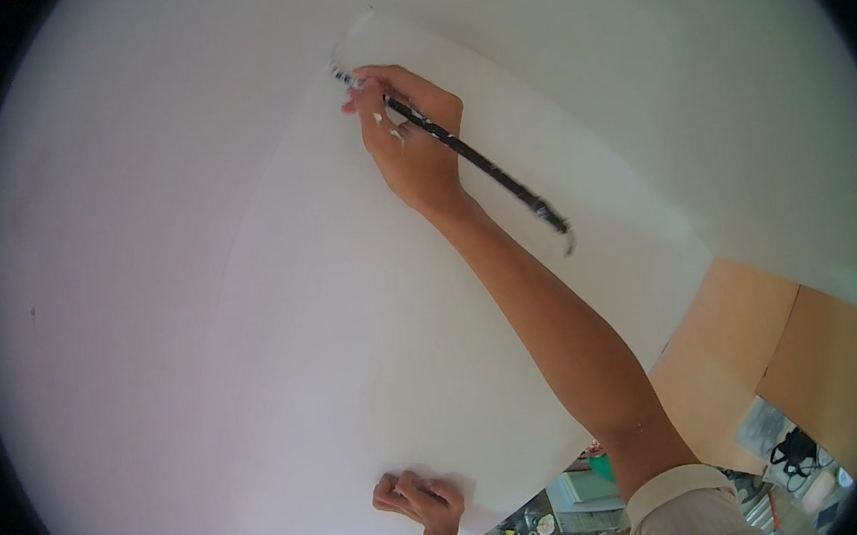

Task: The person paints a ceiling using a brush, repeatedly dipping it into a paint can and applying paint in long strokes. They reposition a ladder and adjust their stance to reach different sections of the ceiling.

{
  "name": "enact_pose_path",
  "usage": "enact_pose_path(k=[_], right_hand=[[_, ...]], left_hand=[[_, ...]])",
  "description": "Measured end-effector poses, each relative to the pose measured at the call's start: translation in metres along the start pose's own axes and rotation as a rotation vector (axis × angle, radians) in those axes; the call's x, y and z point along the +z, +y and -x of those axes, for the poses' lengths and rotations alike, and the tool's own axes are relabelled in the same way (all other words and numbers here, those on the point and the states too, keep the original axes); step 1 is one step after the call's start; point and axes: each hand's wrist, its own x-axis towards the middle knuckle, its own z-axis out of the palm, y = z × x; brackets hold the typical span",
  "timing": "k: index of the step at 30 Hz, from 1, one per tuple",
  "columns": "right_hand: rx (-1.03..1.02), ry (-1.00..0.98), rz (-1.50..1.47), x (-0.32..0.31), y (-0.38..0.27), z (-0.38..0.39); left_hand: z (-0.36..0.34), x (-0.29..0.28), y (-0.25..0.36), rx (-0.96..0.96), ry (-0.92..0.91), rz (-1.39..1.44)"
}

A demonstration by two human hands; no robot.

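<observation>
My right hand is raised near the top of a large white surface, closed round a long, thin paintbrush. The brush's black handle is spotted with pale paint and slants down to the right, with a thin loop at its end. Its working end points up and left, near faint grey marks on the surface, and the bristles are too blurred to make out. White smears mark the back of this hand. Low in the picture, my left hand has its fingers curled in against the white surface, with nothing visible in them.
Light brown panels stand at the lower right, beside the white surface's edge. Below them is clutter, including a black item with cords, a green object and several small containers. A small dark mark shows far left.
</observation>
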Motion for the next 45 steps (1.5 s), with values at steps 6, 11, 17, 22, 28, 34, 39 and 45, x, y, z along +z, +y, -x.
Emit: enact_pose_path(k=[6,11,17,22,28,34,39,45], right_hand=[[0.059,-0.019,-0.149,-0.011,-0.011,0.027],[0.035,-0.041,-0.065,-0.01,-0.014,0.027],[0.15,-0.22,-0.193,-0.043,-0.018,0.087],[0.029,-0.209,-0.018,-0.084,-0.022,0.143],[-0.155,-0.437,0.39,-0.103,-0.021,0.17],[-0.395,-0.542,0.516,-0.093,-0.033,0.167],[-0.499,-0.583,0.548,-0.081,-0.042,0.171],[-0.567,-0.604,0.603,-0.065,-0.032,0.17]], left_hand=[[0.013,0.013,-0.004,-0.021,0.009,0.017],[0.014,0.02,-0.001,-0.001,0.008,0.042],[0.03,0.042,0.003,0.003,0.023,0.069],[0.036,0.058,0.005,-0.02,-0.007,0.11],[0.039,0.062,0.005,-0.025,0.006,0.17],[0.044,0.06,-0.008,0.038,0.276,0.424],[0.067,0.027,0.026,-0.215,0.407,1.004],[0.075,-0.068,0.128,-0.505,0.043,2.6]])
